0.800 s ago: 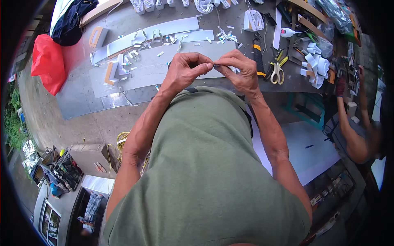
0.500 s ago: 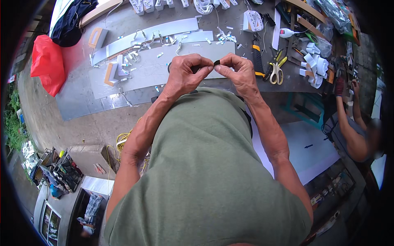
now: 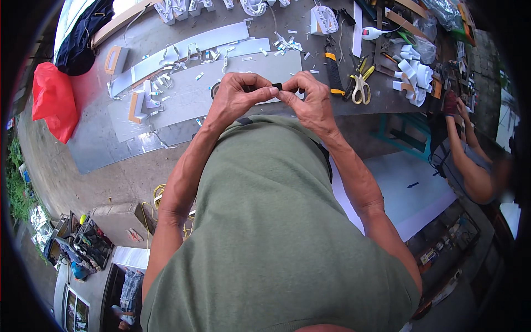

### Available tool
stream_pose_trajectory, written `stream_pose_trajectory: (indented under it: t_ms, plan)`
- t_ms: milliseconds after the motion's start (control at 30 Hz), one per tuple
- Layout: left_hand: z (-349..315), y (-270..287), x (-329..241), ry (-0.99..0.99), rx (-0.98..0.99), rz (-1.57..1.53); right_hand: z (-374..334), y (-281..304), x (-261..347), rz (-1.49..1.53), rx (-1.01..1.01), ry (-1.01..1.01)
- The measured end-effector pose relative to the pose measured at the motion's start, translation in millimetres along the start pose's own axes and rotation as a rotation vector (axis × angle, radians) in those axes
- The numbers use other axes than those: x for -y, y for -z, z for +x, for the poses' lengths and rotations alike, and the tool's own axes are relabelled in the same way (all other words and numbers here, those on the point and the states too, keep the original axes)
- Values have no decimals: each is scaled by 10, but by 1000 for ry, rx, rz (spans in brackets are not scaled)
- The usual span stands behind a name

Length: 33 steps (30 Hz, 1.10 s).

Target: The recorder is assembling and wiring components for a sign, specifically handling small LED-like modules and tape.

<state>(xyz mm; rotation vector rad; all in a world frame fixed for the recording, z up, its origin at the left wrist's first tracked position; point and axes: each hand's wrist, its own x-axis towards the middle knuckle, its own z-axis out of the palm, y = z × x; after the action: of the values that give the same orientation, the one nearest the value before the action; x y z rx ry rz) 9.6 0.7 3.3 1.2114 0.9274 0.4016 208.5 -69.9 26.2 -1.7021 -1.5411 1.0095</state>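
Both my hands meet over the near edge of the metal table, fingertips nearly touching. Between them is a small black strip [image 3: 278,86], too small to identify for certain. My left hand [image 3: 237,99] is closed, with thumb and forefinger pinching the strip's left end. My right hand [image 3: 310,102] pinches it from the other side, fingers curled. Partly hidden behind my left wrist is a dark ring-shaped roll [image 3: 215,90]. Under the hands lies a long grey sheet [image 3: 185,97]. Scissors with pale handles [image 3: 362,89] and a yellow-and-black cutter [image 3: 334,74] lie right of my right hand.
White strips [image 3: 182,47] with wired small light modules lie beyond my hands. White letter shapes [image 3: 199,6] line the far edge. A red bag [image 3: 55,102] hangs at the left. White curved offcuts [image 3: 414,77] sit at the right, near another person's arms [image 3: 464,144].
The table and its things have shifted left in the view, with the nearer right side moving slightly up. My hands keep pinching the black strip, and more of it shows between the fingertips.
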Motion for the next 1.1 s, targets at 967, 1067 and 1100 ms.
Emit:
stream_pose_trajectory:
  t_ms: [967, 1067, 1100]
  plan:
    - [-61, 57, -9, 76, 49, -139, 55, -33, 72, -25, -167, 324]
    - [-58, 37, -45, 81, 12, -64, 54, -5, 51, 80, -144, 252]
    - [-62, 27, -55, 91, -7, -31, 45, -1, 38, 128, -141, 229]
